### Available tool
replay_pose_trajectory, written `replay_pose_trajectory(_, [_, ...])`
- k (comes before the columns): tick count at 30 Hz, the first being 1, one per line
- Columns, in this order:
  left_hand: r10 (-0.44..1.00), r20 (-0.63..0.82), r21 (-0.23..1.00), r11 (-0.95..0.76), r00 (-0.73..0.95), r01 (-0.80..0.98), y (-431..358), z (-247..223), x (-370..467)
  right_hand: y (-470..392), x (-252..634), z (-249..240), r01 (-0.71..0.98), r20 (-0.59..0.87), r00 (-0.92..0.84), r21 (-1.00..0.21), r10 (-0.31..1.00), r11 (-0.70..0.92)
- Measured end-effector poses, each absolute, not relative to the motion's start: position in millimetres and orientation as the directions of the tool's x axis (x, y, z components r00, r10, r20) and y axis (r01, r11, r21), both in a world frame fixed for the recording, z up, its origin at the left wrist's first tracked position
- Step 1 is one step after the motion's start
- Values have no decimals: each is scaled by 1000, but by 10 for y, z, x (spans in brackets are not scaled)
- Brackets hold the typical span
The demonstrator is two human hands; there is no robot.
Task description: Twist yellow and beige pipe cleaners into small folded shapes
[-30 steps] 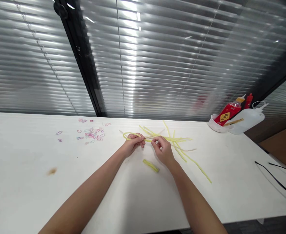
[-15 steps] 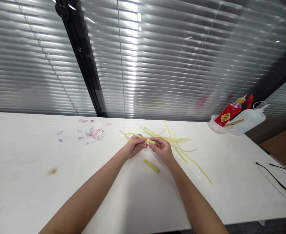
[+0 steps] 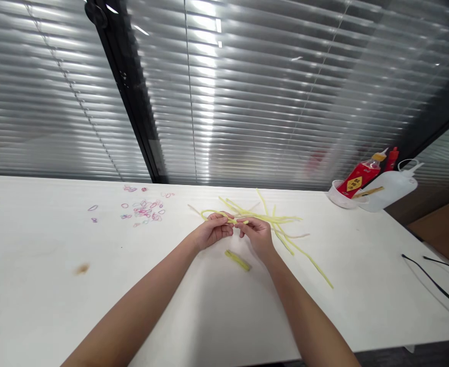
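Between my two hands is a yellow pipe cleaner (image 3: 208, 211), bent into a loop on the left. My left hand (image 3: 212, 230) pinches it between thumb and fingers. Close beside it, my right hand (image 3: 257, 233) pinches the same yellow strand near its end. Behind and to the right of my hands lie several loose yellow and pale pipe cleaners (image 3: 285, 220) across one another. A short folded yellow bundle (image 3: 237, 260) rests on the white table (image 3: 171, 316) just below my hands.
Small colourful rubber bands (image 3: 146, 210) are scattered at the left. At the back right, a red-labelled bottle (image 3: 358, 178) leans in a white bowl (image 3: 341, 198) beside a white squeeze bottle (image 3: 391, 188). Glasses (image 3: 434, 285) lie near the right edge. Window blinds (image 3: 247, 102) rise behind.
The loop of the yellow pipe cleaner has shifted slightly right and become smaller. My right-hand fingers have moved a little and now pinch the strand's end.
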State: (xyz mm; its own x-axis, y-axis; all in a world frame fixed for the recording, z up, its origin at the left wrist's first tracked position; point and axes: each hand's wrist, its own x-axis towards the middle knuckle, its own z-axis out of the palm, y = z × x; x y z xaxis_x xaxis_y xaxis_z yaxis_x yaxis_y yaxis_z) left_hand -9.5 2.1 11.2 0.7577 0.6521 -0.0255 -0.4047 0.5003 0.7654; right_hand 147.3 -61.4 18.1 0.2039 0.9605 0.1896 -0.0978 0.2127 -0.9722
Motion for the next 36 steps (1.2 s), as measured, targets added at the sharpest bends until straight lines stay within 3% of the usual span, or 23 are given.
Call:
replay_pose_trajectory(9, [836,-11,831,313,549,-460,15,160,-55,-599,1725,308,-125,123,290,-978,949,165])
replay_pose_trajectory(17, [806,-44,926,255,590,-280,-6,45,14,-603,1791,332,-101,130,282,-981,950,164])
replay_pose_trajectory(23, [787,14,971,138,617,-197,-28,84,26,-614,1808,358,-109,134,321,-978,938,177])
replay_pose_trajectory(36, [783,-15,999,30,622,-15,-31,70,39,-597,1817,334,-97,150,368,-975,918,198])
